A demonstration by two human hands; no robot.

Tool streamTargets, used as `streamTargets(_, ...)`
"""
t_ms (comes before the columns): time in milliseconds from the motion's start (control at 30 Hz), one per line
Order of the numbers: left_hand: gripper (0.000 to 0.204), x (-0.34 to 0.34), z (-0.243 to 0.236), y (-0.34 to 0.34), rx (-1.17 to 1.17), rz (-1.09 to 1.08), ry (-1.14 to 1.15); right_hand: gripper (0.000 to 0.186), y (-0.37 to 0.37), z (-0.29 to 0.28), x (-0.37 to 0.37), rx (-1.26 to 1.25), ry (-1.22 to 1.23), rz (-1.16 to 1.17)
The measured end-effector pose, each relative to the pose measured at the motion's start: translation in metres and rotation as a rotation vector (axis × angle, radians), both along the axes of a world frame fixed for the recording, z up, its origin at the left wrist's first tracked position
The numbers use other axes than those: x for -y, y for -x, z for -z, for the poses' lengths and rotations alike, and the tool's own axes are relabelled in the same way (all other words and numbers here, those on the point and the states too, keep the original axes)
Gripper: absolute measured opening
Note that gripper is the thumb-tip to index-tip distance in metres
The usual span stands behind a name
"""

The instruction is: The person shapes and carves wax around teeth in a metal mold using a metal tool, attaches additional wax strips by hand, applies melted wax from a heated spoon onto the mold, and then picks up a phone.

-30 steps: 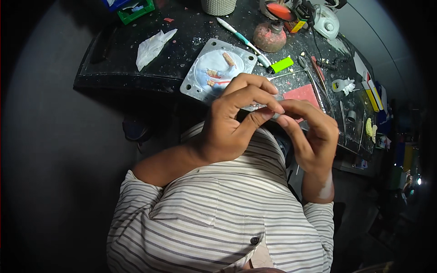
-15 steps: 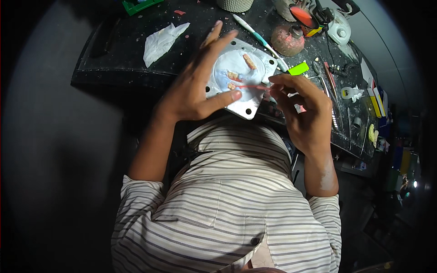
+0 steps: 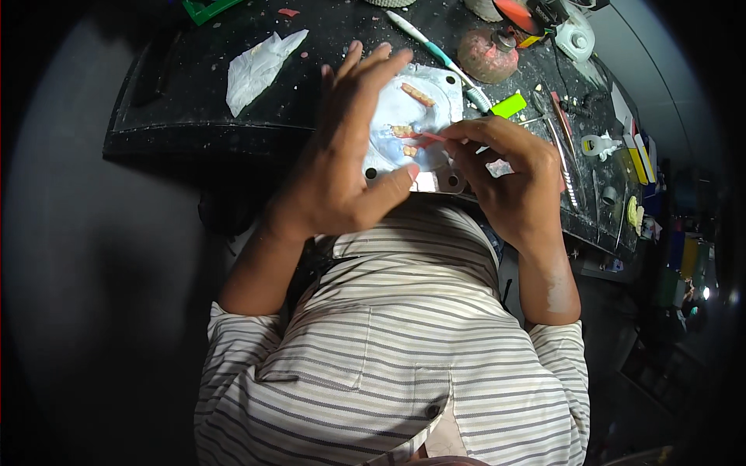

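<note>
A metal dental flask (image 3: 424,183) with corner holes lies at the front of the black bench, filled with pale plaster (image 3: 437,116). Short rows of denture teeth (image 3: 418,95) with some pink at their base are set in the plaster. My left hand (image 3: 342,147) lies along the flask's left side, fingers stretched and spread, the thumb tip at its near edge. At the right side, my right hand (image 3: 509,167) pinches a thin pink strip (image 3: 434,137). The strip points left over the plaster, near the middle teeth; whether its tip touches them I cannot tell.
A toothbrush (image 3: 435,54) lies beyond the flask, beside a pink-stained round burner (image 3: 488,58). A bright green block (image 3: 509,105) and slim metal tools (image 3: 561,159) lie to the right. Crumpled white tissue (image 3: 263,71) is at the left. The bench edge (image 3: 194,141) runs close by.
The flask has turned, its rows of teeth now at another angle. My left hand has shifted slightly nearer me. My right hand, still pinching the strip, has moved a little left.
</note>
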State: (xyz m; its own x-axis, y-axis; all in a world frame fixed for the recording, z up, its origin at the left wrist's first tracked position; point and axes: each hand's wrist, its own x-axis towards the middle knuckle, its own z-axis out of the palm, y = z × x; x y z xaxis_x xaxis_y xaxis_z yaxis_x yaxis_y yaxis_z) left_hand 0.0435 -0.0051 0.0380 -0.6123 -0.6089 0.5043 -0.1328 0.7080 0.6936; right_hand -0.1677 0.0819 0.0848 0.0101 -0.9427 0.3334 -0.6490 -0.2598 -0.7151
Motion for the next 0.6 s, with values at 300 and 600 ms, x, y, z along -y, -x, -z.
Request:
streamTargets(300,0.050,0.041,-0.003,0.005,-0.106,0.047,-0.016,0.021,0.002,0.001,-0.001,-0.189,0.017,-0.027)
streamTargets(600,0.051,0.046,-0.011,0.014,0.037,0.143,0.138,0.018,-0.002,0.006,-0.002,-0.191,-0.009,0.005)
